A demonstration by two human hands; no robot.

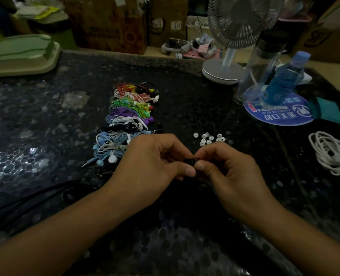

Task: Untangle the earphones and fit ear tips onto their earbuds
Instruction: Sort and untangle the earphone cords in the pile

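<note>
A dark, speckled stone-like tabletop (pixel 45 120) fills the view, dimly lit, with cardboard boxes (pixel 109 24) stacked along its far edge; the print on them is too blurred to read. At the far right stands a white desk fan (pixel 234 36), and beside it a clear tumbler with a black lid (pixel 262 64) and a blue-capped bottle (pixel 286 76) rest on a round blue mat (pixel 280 114). The mat bears Chinese characters and a line of Latin letters, seen upside down and not clear enough to make out.

A row of bundled earphones (pixel 129 120) in red, pink, green, purple, white, black and pale blue runs down the middle of the table, ending just beside the left hand (pixel 151 168). A scatter of white ear tips (pixel 208 138) lies just beyond the right hand (pixel 230 172). A coiled white cable (pixel 328 152) sits well apart at the right edge.

Both hands meet near the table's centre, thumbs and forefingers pinching a small black earbud (pixel 190 162) between them, the other fingers curled. Whether a tip is on it cannot be told. A black cord (pixel 25 204) trails away to the left across the table. A pale green tray (pixel 19 54) lies at the far left.
</note>
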